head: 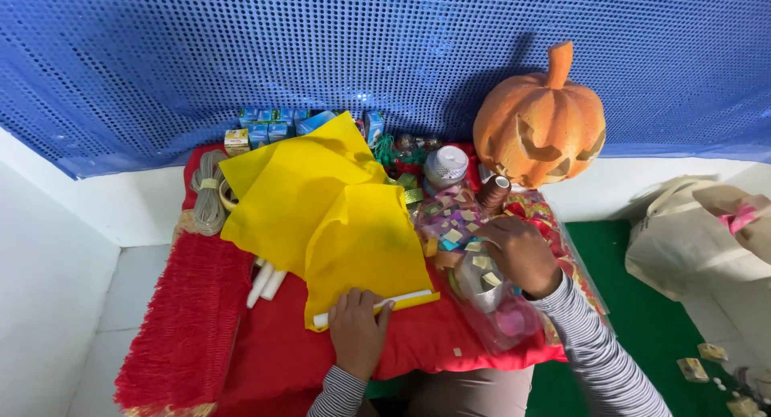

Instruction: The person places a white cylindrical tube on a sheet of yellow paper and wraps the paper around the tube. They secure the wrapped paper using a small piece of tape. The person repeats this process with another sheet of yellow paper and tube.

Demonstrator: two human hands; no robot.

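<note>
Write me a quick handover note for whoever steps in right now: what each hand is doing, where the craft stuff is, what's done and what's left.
Left hand: pressed flat on the near edge of the yellow felt sheet, fingertips on the white strip along that edge.
Right hand: reaching into the clear plastic bag of craft bits; grip hidden.
Felt lies over the red cloth; white sticks poke out beneath its left side. Brown thread spool and orange pumpkin stand behind the bag.
Done: strip lies aligned along the felt's edge.
Left: can't tell whether the strip is fixed; nothing else sits on the felt.
</note>
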